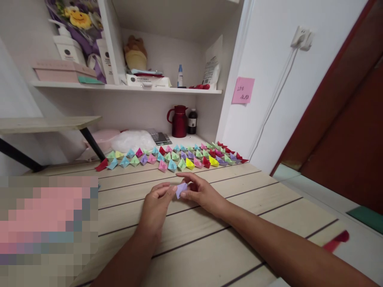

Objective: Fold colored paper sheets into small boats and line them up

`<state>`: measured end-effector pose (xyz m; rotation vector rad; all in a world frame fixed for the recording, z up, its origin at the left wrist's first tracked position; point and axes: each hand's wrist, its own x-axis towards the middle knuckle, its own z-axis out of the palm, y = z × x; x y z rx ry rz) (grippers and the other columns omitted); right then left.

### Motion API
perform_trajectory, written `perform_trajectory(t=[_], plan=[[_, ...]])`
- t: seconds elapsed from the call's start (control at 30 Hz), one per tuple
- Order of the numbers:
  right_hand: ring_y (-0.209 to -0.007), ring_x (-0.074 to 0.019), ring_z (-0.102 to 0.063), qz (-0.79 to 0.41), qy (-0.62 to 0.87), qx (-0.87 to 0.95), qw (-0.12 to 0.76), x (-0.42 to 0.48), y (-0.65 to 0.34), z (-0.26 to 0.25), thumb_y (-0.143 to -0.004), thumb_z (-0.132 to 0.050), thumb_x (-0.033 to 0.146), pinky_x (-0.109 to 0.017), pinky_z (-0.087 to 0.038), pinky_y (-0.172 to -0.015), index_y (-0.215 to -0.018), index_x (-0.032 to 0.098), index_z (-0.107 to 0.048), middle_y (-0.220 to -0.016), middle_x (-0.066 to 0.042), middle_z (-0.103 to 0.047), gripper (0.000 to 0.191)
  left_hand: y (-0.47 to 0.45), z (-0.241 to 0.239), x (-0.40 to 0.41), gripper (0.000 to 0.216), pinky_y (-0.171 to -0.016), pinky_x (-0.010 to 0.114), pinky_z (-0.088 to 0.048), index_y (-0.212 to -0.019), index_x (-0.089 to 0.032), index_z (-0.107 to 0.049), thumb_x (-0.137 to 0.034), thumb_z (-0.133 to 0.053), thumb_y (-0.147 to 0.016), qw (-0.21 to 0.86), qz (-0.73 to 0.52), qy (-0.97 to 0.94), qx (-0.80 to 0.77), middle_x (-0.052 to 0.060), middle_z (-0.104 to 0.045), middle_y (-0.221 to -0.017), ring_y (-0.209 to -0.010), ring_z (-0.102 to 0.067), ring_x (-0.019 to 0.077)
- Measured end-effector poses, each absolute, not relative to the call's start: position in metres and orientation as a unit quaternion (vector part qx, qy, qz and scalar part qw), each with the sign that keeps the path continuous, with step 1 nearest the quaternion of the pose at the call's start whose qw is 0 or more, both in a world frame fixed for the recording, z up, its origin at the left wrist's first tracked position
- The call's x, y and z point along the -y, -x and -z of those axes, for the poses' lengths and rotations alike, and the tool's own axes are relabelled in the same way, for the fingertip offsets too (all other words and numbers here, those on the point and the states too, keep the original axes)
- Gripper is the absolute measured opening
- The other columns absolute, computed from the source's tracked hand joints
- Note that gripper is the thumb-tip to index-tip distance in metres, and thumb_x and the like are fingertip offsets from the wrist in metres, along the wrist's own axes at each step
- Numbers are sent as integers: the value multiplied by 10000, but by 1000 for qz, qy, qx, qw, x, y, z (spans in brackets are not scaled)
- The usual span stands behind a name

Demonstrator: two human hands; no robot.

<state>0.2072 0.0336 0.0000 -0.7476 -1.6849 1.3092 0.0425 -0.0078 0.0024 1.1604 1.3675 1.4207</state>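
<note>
Between my two hands, just above the wooden table (pixel 206 239), is a small folded piece of lilac paper (pixel 181 190). My left hand (pixel 158 201) pinches its left side with thumb and forefinger. On the right side, the thumb of my right hand (pixel 203 193) presses the paper, while its forefinger reaches out above. Beyond my hands stand rows of little folded paper boats in many colours, among them a bright yellow boat (pixel 189 163), a blue boat (pixel 172 166) and a red boat (pixel 206 162).
A dark red jug (pixel 179 122) and a dark bottle (pixel 192 121) stand behind the boats, under a white shelf (pixel 191 91). A small raised stand (pixel 50 124) is at the left. Something red (pixel 336 241) lies near the table's right edge. The lower left is blurred out.
</note>
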Motion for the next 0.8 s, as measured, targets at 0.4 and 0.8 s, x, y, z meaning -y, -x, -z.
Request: perform_trajectory(t=[0.4, 0.8], plan=[[-578, -121, -497, -459, 366, 692, 421, -41, -209, 3, -744, -706, 406, -260, -419, -563, -752, 172, -642, -650, 15, -567, 243, -38, 2, 4, 205, -934, 404, -455, -709, -185, -756, -378, -693, -681, 295, -522, -542, -589, 100, -624, -1075, -1043, -595, 275], [-749, -164, -567, -342, 366, 773, 389, -44, -214, 6, -745, -711, 191, -275, -427, -697, -769, 208, -740, -790, -21, -624, 41, -39, 4, 0, 109, -927, 416, -453, -753, -237, -703, -263, -659, -657, 194, -513, -600, -582, 48, -654, -903, -958, -613, 256]])
